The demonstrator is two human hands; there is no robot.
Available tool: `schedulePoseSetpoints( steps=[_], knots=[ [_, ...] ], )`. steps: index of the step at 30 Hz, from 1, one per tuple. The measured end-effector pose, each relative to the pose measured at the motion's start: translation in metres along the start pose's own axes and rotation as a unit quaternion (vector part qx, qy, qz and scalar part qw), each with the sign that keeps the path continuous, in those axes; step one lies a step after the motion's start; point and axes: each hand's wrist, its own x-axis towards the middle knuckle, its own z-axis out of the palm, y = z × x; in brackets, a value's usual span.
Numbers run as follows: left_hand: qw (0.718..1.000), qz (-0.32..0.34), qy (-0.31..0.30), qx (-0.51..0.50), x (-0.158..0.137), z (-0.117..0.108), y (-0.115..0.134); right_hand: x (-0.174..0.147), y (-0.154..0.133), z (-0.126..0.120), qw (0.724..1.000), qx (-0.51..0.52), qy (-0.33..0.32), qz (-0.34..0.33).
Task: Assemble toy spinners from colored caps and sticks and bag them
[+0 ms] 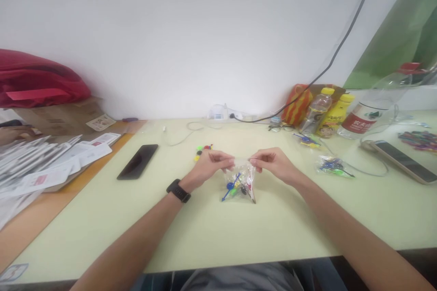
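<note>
Head view: the left hand (pixel 213 166) and the right hand (pixel 276 164) are each closed in a pinch, thumb against fingers, on opposite upper corners of a clear bag (pixel 238 185). The clear bag is over the middle of the desk (pixel 259 241), between the hands; contact between its lower edge and the desk cannot be confirmed.

Contents of the clear bag: a blue arrow-shaped piece, plus small blue, green, yellow, black and red pieces. Film glare and overlap prevent an exact count. Whether the bag mouth is sealed cannot be determined.

To the right, two filled bags (pixel 334 166) hold similar coloured pieces. Behind them stand a yellow bottle (pixel 333 117) and a large bottle (pixel 367 111) with a red cap.

Loose coloured pieces (pixel 199 152) are partly hidden behind the left hand. A multicoloured pile (pixel 419 140) is cut off at the right edge; another person's hand (pixel 15 134) is cut off at the left edge.
</note>
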Motion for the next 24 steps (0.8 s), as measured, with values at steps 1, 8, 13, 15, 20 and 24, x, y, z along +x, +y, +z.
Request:
schedulePoseSetpoints(
  steps=[1, 8, 13, 15, 20, 24],
  knots=[
    [1.000, -0.004, 0.004, -0.011, 0.000, 0.000, -0.001, 0.000, 0.001, 0.001, 1.000, 0.009, 0.004, 0.000],
    [0.994, -0.040, 0.036, -0.100, 0.001, -0.002, -0.006, 0.002, 0.014, 0.009, 0.990, 0.126, 0.060, 0.033],
    [0.986, -0.052, 0.046, -0.152, 0.001, 0.002, -0.007, 0.004, 0.017, 0.012, 0.983, 0.159, 0.085, 0.032],
    [0.984, -0.046, 0.056, -0.164, 0.000, 0.006, -0.007, 0.004, 0.018, 0.012, 0.983, 0.157, 0.092, 0.026],
    [0.977, -0.024, 0.087, -0.194, 0.000, 0.010, -0.006, 0.004, 0.019, 0.014, 0.982, 0.152, 0.114, 0.007],
    [0.976, -0.010, 0.081, -0.200, 0.000, 0.010, -0.005, 0.004, 0.019, 0.014, 0.982, 0.147, 0.117, 0.000]
  ],
)
